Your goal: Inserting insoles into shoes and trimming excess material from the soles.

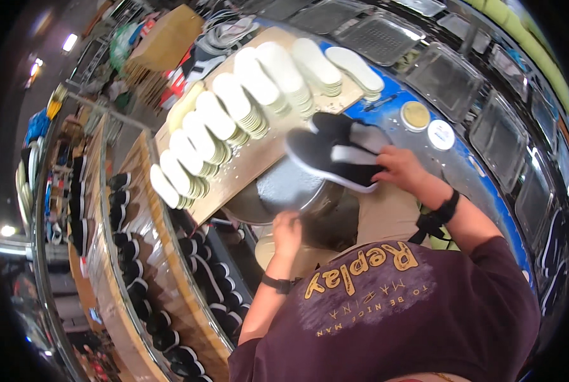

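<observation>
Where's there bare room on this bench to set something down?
Mainly a strip of wooden board between the insole stacks and the metal basin, though it's lightly littered. A smaller bare patch of tabletop lies between the right hand and the round containers. The board's far side is crowded with those stacks.

"What is your right hand [404,169] doing?"

"It's gripping black low-cut shoes with white soles [316,151]."

"And your left hand [286,232]?"

"That one's hovering near a round, grey metal basin [241,211]."

"What's lying beyond?"

"Stacks of cream, foot-shaped insoles [257,77] are standing in a row on a flat, tan board [254,159]."
</observation>
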`<state>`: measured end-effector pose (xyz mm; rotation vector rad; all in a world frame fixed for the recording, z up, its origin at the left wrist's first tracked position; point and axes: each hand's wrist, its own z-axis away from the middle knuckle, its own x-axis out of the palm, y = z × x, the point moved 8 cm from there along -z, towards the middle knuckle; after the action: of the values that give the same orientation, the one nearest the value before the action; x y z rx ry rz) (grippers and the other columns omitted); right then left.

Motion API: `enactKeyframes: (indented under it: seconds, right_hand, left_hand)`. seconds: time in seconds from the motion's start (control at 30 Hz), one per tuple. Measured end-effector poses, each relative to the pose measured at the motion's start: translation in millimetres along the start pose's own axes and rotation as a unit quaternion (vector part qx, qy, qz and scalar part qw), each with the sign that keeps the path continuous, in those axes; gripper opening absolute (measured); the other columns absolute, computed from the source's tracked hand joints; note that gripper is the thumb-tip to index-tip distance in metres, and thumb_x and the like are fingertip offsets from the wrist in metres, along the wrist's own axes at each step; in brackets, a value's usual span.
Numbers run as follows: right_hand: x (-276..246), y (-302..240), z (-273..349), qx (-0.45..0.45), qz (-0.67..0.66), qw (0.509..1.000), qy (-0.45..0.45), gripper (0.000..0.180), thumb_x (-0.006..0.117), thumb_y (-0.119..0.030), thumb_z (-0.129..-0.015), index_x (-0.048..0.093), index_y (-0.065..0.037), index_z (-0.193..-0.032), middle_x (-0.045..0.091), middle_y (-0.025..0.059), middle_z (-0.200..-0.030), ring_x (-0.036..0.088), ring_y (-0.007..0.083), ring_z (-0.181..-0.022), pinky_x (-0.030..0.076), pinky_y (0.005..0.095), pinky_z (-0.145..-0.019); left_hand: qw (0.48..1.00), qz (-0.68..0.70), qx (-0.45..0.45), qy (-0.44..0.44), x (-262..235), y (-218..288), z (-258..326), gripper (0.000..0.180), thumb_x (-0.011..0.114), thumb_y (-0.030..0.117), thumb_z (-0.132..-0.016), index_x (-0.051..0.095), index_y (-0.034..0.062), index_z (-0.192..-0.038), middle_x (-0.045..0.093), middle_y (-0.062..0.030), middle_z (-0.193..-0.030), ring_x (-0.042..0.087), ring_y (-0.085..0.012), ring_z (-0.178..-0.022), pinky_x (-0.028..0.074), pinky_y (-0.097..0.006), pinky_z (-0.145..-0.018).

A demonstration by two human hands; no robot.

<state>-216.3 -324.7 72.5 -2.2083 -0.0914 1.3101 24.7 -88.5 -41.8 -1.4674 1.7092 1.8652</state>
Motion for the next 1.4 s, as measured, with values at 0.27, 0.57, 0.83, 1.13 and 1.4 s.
enactKeyframes:
  seconds: [0.27,0.57,0.83,1.13,1.4]
  right_hand:
    - [156.1,-109.8,-63.5,-0.050,-0.028,0.982,-0.181,0.024,0.066,-0.022,-0.082,0.061,-0.007,-0.100,0.061,0.0135,-0.095,0.063,0.0319,-0.088,0.052,0.0426,-0.074]
    - [32.5,62.7,31.2,0.181,-0.015,0.983,-0.017,0.014,0.061,-0.013,-0.082,0.066,-0.002,-0.088,0.066,0.0194,-0.081,0.065,0.0363,-0.074,0.051,0.0417,-0.068]
    - [-38.6,165.2,288.8,0.561,0.238,0.719,-0.334,0.053,0.072,-0.008,-0.070,0.058,-0.002,-0.120,0.065,0.0199,-0.112,0.062,0.0354,-0.107,0.051,0.0421,-0.091]
    - [-24.3,156.6,283.3,0.621,0.177,0.740,-0.188,0.063,0.073,-0.011,-0.067,0.047,0.008,-0.120,0.061,0.0290,-0.115,0.059,0.0382,-0.111,0.049,0.0396,-0.095]
    - [20.3,122.7,159.6,0.374,0.106,0.920,0.049,0.034,0.070,-0.008,-0.072,0.061,0.000,-0.103,0.064,0.0254,-0.087,0.063,0.0432,-0.084,0.050,0.0470,-0.074]
  left_hand:
    - [0.938,0.309,-0.143,0.066,-20.6,-13.2,8.9,0.012,0.056,0.012,-0.095,0.059,0.0040,-0.104,0.061,-0.0034,-0.100,0.054,-0.0094,-0.095,0.044,-0.024,-0.082]
    - [0.975,0.110,-0.185,-0.050,-46.3,-23.6,-36.0,0.034,0.060,0.024,-0.090,0.067,-0.0066,-0.103,0.069,-0.0215,-0.091,0.069,-0.0315,-0.081,0.053,-0.039,-0.075]
    - [0.966,-0.141,-0.165,-0.140,-1.8,28.3,-91.9,0.052,0.060,0.043,-0.088,0.069,-0.0074,-0.085,0.067,-0.0264,-0.086,0.067,-0.0401,-0.075,0.053,-0.045,-0.075]
    - [0.984,-0.104,-0.140,0.026,-20.2,-14.4,-73.4,0.040,0.054,0.029,-0.090,0.067,-0.0047,-0.073,0.064,-0.0278,-0.077,0.063,-0.0444,-0.078,0.050,-0.050,-0.074]
    - [0.775,0.515,-0.337,0.144,-30.4,-78.0,9.9,0.034,0.058,0.033,-0.094,0.065,0.0005,-0.103,0.067,-0.0095,-0.087,0.065,-0.0177,-0.072,0.053,-0.030,-0.061]
